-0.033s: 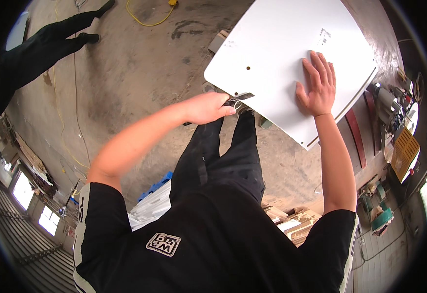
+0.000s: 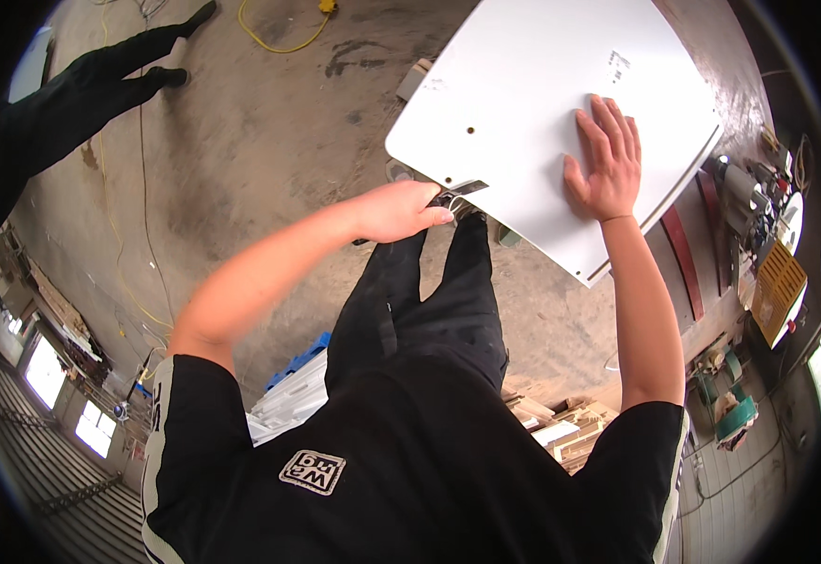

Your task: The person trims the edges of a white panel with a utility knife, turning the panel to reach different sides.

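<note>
A large white panel (image 2: 523, 85) with rounded corners and a few small holes lies in front of me. My left hand (image 2: 401, 209) is closed around a dark-handled tool with a flat metal blade (image 2: 472, 187), which rests at the panel's near left edge. A thin pale loop (image 2: 457, 203) shows beside the tool, by my fingertips; what it is I cannot make out. Flat on the panel's right half lies my right hand (image 2: 609, 174), its fingers spread, holding nothing. The tool's handle is mostly hidden by my left hand.
Another person's dark-trousered legs (image 2: 100, 80) are at the upper left. A yellow cable (image 2: 288, 47) lies on the concrete floor (image 2: 269, 132). Dark red strips (image 2: 683, 263) and machinery (image 2: 744, 193) stand to the right. Wood offcuts (image 2: 570, 432) and white lengths (image 2: 293, 399) lie near my body.
The whole view has shifted very slightly, with the panel a little farther left. Both hands keep their places on the tool and the panel.
</note>
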Motion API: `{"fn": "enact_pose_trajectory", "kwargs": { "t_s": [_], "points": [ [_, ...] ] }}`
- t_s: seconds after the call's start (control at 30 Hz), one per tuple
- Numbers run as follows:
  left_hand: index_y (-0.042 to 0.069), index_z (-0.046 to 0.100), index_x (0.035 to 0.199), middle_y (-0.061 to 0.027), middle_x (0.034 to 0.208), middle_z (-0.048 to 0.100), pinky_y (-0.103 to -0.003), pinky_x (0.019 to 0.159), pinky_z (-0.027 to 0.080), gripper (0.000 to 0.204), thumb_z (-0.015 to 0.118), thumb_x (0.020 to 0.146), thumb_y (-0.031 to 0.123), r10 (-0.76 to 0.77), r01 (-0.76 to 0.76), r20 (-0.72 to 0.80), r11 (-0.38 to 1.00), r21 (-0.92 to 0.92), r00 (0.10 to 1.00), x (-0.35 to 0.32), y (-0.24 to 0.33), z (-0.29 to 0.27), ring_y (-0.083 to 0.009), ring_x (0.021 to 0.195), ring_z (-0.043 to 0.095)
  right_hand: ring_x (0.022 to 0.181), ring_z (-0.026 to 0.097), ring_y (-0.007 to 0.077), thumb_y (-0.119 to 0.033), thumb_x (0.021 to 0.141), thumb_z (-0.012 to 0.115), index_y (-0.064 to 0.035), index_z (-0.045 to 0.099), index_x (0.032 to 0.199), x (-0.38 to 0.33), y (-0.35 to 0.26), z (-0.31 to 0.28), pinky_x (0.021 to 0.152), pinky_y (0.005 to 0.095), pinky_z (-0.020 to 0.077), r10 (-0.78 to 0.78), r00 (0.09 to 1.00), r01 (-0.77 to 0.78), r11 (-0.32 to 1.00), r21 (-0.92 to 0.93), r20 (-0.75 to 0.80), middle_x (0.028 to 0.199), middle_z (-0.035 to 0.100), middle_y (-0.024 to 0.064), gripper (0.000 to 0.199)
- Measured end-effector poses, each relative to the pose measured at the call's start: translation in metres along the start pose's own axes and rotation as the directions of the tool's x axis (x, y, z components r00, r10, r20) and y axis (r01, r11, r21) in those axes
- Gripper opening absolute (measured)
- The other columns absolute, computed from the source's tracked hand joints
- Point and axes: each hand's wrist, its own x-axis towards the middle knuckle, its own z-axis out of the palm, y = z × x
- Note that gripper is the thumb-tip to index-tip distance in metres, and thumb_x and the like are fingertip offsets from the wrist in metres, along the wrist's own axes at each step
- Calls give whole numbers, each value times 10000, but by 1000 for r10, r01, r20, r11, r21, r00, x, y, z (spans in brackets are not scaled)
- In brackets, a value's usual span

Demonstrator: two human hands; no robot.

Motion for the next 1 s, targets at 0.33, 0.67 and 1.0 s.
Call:
{"fn": "enact_pose_trajectory", "kwargs": {
  "t_s": [0.33, 0.67, 1.0],
  "points": [
    [-8, 556, 1092, -139, 880, 621, -463, 824, 518, 378, 611, 1134, 363, -74, 74, 91, 997, 2, 993, 26, 32, 43, -286, 848, 616, 1609, 412, 219, -450, 920, 684, -302, 630, 1517, -2, -1, -3, 1367, 498, 268, 20, 1000, -19, 1000, 23, -23, 1698, 509, -15, 618],
    [-44, 623, 1201, -243, 1051, 713, -477, 928, 537, 386, 621, 1119, 333, 123, -123, -19, 992, -3, 992, 70, 46, 126, -424, 1015, 691, 1589, 430, 190, -496, 934, 691, -322, 639, 1506, -4, 2, 3, 1371, 493, 266, 21, 998, -18, 999, 39, -59, 1676, 526, -48, 600],
    [-79, 625, 1070, -290, 946, 711, -513, 838, 531, 449, 645, 1108, 368, 74, -72, 94, 997, -22, 993, 122, 75, 213, -461, 924, 702, 1611, 393, 318, -458, 912, 695, -130, 629, 1522, -11, 7, -1, 1366, 554, 228, 1, 1000, -1, 987, 162, -1, 1681, 513, 112, 696]
  ]
}}
